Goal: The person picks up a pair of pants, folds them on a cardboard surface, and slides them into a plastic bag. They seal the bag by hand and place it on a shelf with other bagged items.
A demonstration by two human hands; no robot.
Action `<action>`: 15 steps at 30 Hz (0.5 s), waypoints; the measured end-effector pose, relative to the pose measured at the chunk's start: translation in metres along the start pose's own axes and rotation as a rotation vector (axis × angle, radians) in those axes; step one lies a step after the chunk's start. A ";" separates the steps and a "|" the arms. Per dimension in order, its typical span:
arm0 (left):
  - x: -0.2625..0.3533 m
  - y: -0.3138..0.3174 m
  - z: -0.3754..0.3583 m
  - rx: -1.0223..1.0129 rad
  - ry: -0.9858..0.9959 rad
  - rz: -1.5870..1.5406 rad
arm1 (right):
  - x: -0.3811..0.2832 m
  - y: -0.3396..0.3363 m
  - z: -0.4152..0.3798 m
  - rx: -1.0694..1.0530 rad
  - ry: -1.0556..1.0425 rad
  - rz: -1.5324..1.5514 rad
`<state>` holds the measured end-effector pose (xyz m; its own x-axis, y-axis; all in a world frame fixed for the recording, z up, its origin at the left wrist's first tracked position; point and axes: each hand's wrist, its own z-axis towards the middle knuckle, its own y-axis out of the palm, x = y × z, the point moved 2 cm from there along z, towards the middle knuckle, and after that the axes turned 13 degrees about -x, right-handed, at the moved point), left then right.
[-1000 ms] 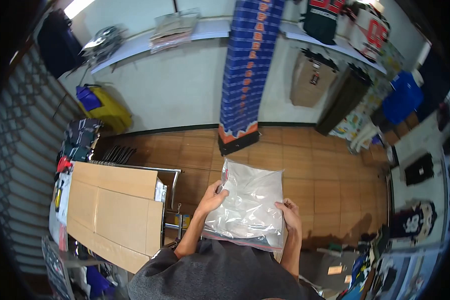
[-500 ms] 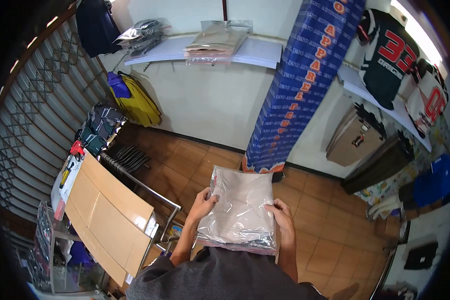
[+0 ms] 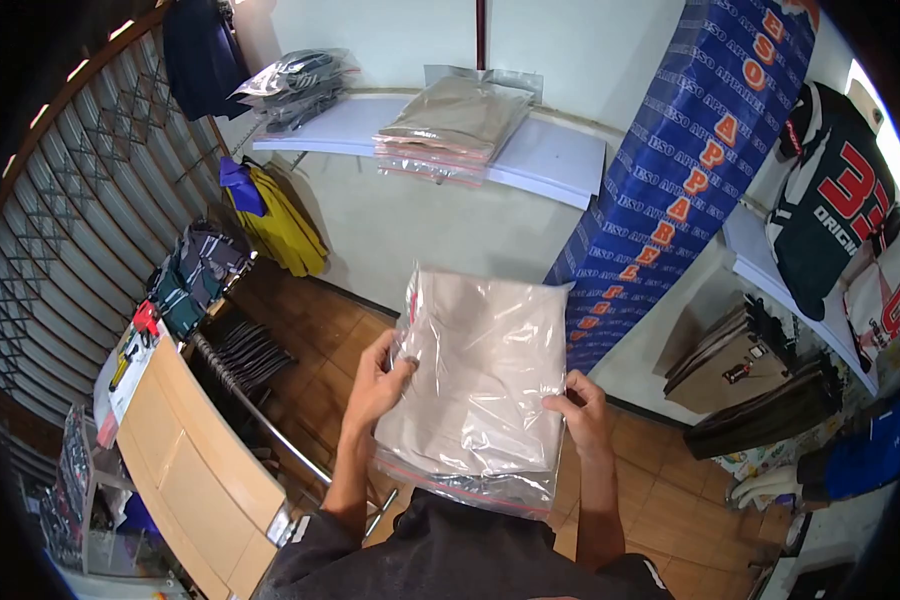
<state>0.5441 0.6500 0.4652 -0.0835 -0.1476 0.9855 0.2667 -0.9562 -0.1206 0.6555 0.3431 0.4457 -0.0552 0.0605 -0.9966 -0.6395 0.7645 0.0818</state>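
Note:
A beige folded garment in a clear plastic bag (image 3: 480, 375) is held out flat in front of my chest. My left hand (image 3: 378, 380) grips its left edge, thumb on top and fingers underneath. On the opposite edge, my right hand (image 3: 582, 405) pinches the plastic between thumb and fingers. The bag's reddish seal strip lies along the side nearest my body. Ahead, a white wall shelf (image 3: 550, 165) carries a stack of similar bagged beige garments (image 3: 455, 120) and, to its left, a pile of bagged dark garments (image 3: 295, 90).
A blue banner column (image 3: 680, 190) stands right of the shelf. At left are a cardboard-topped table (image 3: 195, 460), a metal rail (image 3: 270, 425) and hanging yellow garments (image 3: 280, 220). Hanging trousers (image 3: 735, 365) and a dark jersey (image 3: 825, 200) are on the right. The floor is brown tile.
The bagged garment and both hands have moved forward, away from my body. The shelf and banner appear closer, and the view has shifted so the banner sits further right.

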 end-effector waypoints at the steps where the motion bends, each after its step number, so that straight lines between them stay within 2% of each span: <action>1: 0.007 -0.010 0.022 -0.022 -0.008 -0.004 | -0.009 -0.002 0.019 -0.008 -0.044 0.033; 5: 0.033 -0.041 0.122 -0.025 0.150 0.004 | -0.049 -0.008 0.102 -0.007 -0.191 0.092; 8: 0.056 -0.075 0.208 -0.083 0.179 0.030 | -0.086 -0.010 0.174 0.019 -0.290 0.044; 10: 0.075 -0.096 0.259 -0.115 0.126 0.068 | -0.104 -0.012 0.227 0.057 -0.290 -0.047; 14: 0.079 -0.131 0.376 -0.132 0.359 0.254 | -0.131 -0.017 0.329 0.111 -0.258 -0.122; 15: 0.073 -0.139 0.404 -0.141 0.340 0.286 | -0.137 -0.017 0.351 0.117 -0.259 -0.125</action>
<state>0.8888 0.8739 0.6023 -0.3413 -0.4626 0.8182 0.1941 -0.8864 -0.4202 0.9431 0.5468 0.5794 0.2255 0.1119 -0.9678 -0.5356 0.8440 -0.0272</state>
